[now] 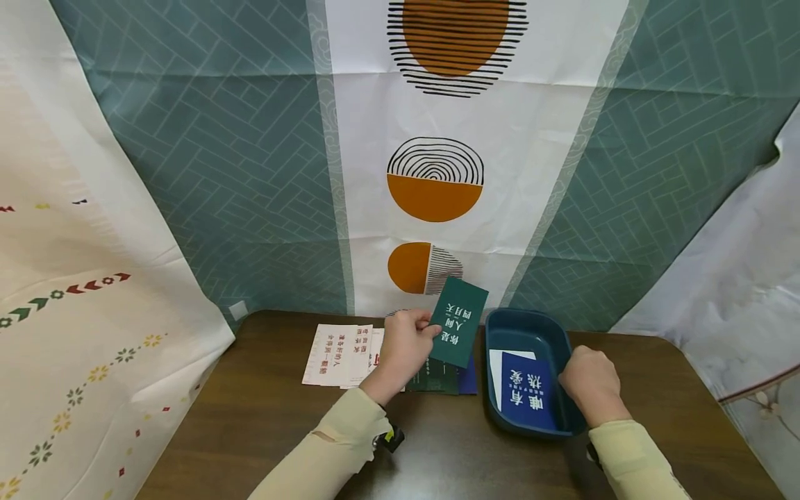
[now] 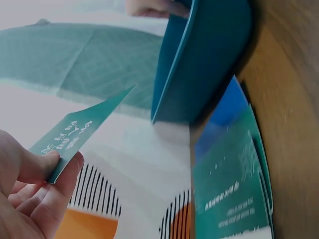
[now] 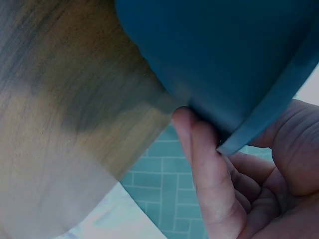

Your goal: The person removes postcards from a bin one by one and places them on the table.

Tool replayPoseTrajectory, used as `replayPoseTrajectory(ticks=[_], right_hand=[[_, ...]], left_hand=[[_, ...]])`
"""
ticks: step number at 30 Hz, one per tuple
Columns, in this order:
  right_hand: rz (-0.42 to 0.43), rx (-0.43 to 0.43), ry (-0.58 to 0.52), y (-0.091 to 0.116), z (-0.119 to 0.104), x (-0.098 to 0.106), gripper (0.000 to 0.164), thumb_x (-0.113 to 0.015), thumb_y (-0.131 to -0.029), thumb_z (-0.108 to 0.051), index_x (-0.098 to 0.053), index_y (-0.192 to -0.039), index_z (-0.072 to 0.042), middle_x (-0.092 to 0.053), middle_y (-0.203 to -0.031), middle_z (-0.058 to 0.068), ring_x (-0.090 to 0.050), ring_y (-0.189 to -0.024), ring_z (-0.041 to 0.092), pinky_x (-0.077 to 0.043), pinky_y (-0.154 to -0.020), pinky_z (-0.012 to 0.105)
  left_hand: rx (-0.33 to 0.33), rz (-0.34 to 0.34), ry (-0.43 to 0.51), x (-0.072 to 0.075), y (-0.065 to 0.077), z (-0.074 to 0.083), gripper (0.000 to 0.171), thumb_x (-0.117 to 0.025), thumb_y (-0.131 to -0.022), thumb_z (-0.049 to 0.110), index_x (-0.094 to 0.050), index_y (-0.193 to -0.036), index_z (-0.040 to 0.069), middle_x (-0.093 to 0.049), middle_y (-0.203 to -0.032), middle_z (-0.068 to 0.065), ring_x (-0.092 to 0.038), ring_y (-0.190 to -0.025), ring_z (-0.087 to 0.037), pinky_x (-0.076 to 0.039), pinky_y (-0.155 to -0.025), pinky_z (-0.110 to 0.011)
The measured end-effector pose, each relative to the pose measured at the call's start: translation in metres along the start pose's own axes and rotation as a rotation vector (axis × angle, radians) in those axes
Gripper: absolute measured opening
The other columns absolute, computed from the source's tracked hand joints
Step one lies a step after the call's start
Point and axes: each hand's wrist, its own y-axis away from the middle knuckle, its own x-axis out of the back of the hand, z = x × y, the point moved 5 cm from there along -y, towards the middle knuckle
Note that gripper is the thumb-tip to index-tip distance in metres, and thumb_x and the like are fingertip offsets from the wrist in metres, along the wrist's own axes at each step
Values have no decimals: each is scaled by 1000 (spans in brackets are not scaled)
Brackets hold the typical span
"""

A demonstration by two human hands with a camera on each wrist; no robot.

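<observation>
My left hand (image 1: 403, 347) pinches a dark green card (image 1: 461, 323) with white lettering between thumb and fingers, held up above the table. In the left wrist view the same card (image 2: 75, 132) tilts up from the fingertips, clear of the pile. My right hand (image 1: 590, 382) grips the right rim of a dark blue plastic bin (image 1: 550, 333); in the right wrist view its fingers (image 3: 209, 169) curl under the rim. Inside the bin lie a blue card (image 1: 528, 390) with white lettering and a white card (image 1: 496, 368), partly covered.
Left of the bin, green cards (image 1: 434, 378) and a blue card (image 1: 467, 380) overlap on the brown wooden table (image 1: 250, 417). White cards with red lettering (image 1: 331, 354) lie further left. A patterned cloth (image 1: 269, 173) hangs behind the table.
</observation>
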Motion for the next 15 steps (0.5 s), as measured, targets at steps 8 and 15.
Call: replayPoseTrajectory(ticks=[8,15], right_hand=[[4,-1,-17,-1,1,0,24,-57,-79,-8,-53,-91,12,-54,-71,20,-51,-55,25,-48,-48,41],[-8,-1,-12,1,2,-1,22,-56,-80,-9,-53,-89,12,-53,-70,18,-51,-55,25,-48,-48,40]], left_hand=[[-12,102,-57,30,-3,-13,21,-72,-81,17,-69,-99,6,-64,-83,2,-58,-72,-5,-47,-61,-21],[5,163,-53,47,-3,-24,15,-72,-81,15,-69,-92,7,-62,-75,4,-57,-63,-5,-47,-54,-21]])
